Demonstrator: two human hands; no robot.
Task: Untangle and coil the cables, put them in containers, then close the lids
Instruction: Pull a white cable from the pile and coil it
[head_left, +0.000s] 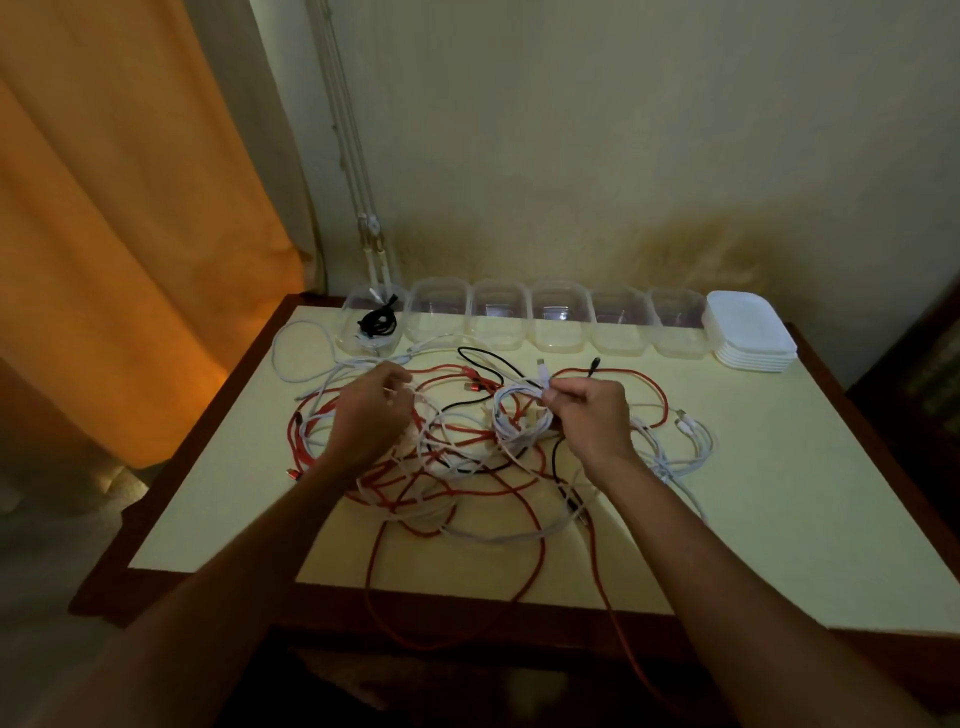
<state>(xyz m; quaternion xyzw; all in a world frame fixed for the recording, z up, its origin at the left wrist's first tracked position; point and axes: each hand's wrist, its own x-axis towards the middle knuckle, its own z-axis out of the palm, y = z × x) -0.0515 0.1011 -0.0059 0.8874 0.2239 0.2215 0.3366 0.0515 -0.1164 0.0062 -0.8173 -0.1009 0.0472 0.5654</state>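
Note:
A tangle of red, white and black cables (467, 467) covers the middle of the pale table (779, 545). My right hand (592, 415) pinches a white cable near its plug, with a small white coil (514, 421) hanging just left of it. My left hand (374, 410) hovers over the tangle's left side, fingers curled around white strands. Several clear containers (556, 322) line the table's far edge. The leftmost container (371, 325) holds a coiled black cable. A stack of white lids (753, 332) sits at the row's right end.
Red cable loops (415, 623) hang over the table's near edge. A long white cable (301, 358) trails toward the far left corner. An orange curtain (130, 234) hangs left of the table, and a wall stands right behind the containers.

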